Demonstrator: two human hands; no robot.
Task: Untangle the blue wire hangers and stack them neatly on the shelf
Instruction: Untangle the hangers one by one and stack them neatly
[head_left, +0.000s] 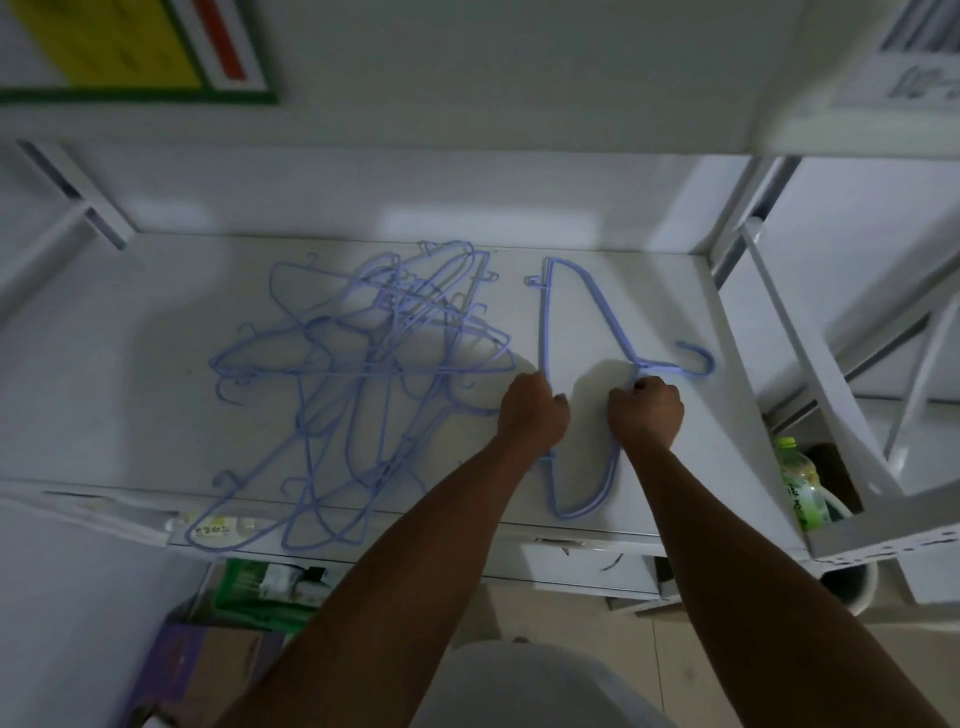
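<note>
**At right end of shelf (675, 291), both fists on freed hangers (544, 322)**

Toward right edge, lying flat, long axis front to back, hook pointing right. Gripped by left hand (532, 410) on straight bar, by right hand (645, 410) at neck. Just left of left hand: tangle (374, 364), overhanging front edge.

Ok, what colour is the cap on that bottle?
Green; the bottle cap shows best in the head view.
</note>
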